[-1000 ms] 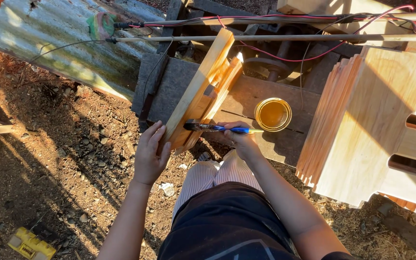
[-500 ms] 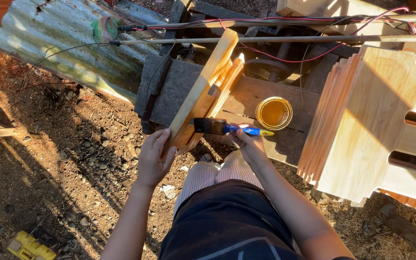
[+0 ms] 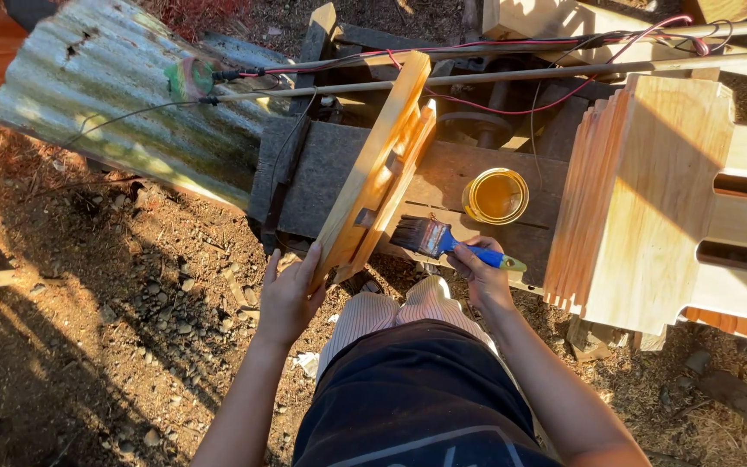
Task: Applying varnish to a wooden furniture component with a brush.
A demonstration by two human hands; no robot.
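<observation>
My left hand [image 3: 287, 294] grips the near end of a pale wooden frame piece [image 3: 378, 169] that stands tilted on edge against a dark plank bench [image 3: 322, 177]. My right hand [image 3: 482, 277] holds a blue-handled paintbrush [image 3: 443, 242]; its dark bristles sit just right of the frame's lower part. An open round tin of amber liquid [image 3: 495, 195] stands on the bench behind the brush.
A stack of cut light wooden boards [image 3: 641, 199] fills the right side. A corrugated metal sheet [image 3: 123, 104] lies at upper left. Red and black wires and a thin rod [image 3: 512, 73] run across the back. Bare dirt with pebbles spreads at left.
The brush has drawn back to the right, off the frame's face. My left hand has kept its hold on the frame's lower end.
</observation>
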